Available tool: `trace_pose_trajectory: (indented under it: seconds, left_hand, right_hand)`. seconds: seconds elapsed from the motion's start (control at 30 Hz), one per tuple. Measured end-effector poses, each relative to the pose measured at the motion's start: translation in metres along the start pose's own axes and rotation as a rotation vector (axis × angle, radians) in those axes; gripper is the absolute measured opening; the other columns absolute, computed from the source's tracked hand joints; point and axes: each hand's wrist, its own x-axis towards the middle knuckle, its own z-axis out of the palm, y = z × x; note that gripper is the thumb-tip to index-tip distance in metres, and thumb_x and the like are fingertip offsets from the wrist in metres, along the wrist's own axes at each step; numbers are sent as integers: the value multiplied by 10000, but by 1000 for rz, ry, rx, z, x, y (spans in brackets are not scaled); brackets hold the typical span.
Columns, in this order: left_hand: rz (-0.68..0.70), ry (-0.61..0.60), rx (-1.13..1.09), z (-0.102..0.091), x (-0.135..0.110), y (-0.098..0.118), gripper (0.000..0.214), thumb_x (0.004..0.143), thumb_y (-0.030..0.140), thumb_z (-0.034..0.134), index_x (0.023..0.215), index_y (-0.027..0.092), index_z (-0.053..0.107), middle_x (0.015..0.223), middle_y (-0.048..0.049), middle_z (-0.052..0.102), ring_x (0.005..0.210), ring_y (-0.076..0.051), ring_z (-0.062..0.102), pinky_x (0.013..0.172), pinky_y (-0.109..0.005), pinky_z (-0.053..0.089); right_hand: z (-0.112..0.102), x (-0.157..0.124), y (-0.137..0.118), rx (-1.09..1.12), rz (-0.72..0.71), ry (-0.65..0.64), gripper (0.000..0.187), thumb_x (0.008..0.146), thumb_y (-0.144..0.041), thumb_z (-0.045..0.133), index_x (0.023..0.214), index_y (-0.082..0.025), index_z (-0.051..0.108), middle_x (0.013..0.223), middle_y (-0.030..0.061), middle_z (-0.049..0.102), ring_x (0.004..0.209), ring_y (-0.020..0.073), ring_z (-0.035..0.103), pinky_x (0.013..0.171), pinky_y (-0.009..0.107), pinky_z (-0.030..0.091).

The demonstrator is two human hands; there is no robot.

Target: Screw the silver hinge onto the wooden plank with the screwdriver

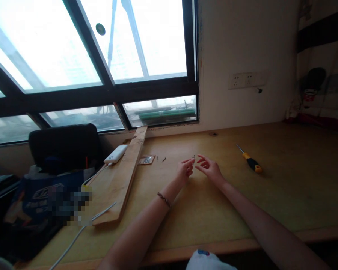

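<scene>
Both my arms reach out over a yellowish wooden desk (284,187). My left hand (185,169) pinches a tiny dark thing, perhaps a small screw (194,156), between thumb and forefinger. My right hand (210,168) hovers just right of it, fingers apart and loosely curled, its fingertips close to the screw without clearly holding it. A beaded bracelet (163,199) sits on my left wrist.
A yellow-and-black screwdriver (250,160) lies to the right. A wooden plank (121,176) bears a white power bank (116,154) with a white cable (81,230). A small packet (146,160) and loose screws (160,159) lie near the window. Bags (45,198) crowd the left.
</scene>
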Motion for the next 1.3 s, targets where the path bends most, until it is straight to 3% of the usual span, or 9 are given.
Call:
trace_pose_trajectory:
  seconds: [0.1,0.33,0.8,1.13,1.3]
  left_hand:
    - [-91,-80,-80,13,-8,-7,324,574,342,715,778,123,590,501,87,282,391,-8,183,380,-181,87]
    - [-124,-98,-68,5,-7,-6,276,599,303,702,771,111,603,487,87,267,393,-6,162,377,-182,67]
    - [-144,-155,-13,1,-3,-7,304,588,374,710,699,125,575,503,81,297,402,-10,165,381,-188,83]
    - [-73,-196,287,-10,-8,9,337,577,423,698,669,110,616,458,78,282,400,-24,198,414,-233,84]
    - [47,-71,297,-4,-8,1,324,598,408,673,710,105,646,479,48,387,422,-33,234,429,-233,114]
  right_hand:
    - [0,-1,-4,-45,-83,-7,448,687,-281,633,1123,-215,551,892,36,598,637,101,563,581,232,508]
    - [-3,-2,-2,-195,-202,-30,404,706,-222,617,1105,-200,559,842,23,584,606,97,545,569,234,493]
    - [-5,-6,-11,-313,-248,-70,296,746,-237,570,1034,-173,603,745,34,616,641,136,555,632,267,465]
    - [-2,-6,-11,-226,-169,-118,295,708,-242,597,998,-192,612,730,11,631,606,112,569,592,237,476]
    - [1,-2,-5,51,92,-79,424,639,-299,662,1034,-157,597,723,28,661,617,129,607,580,256,509]
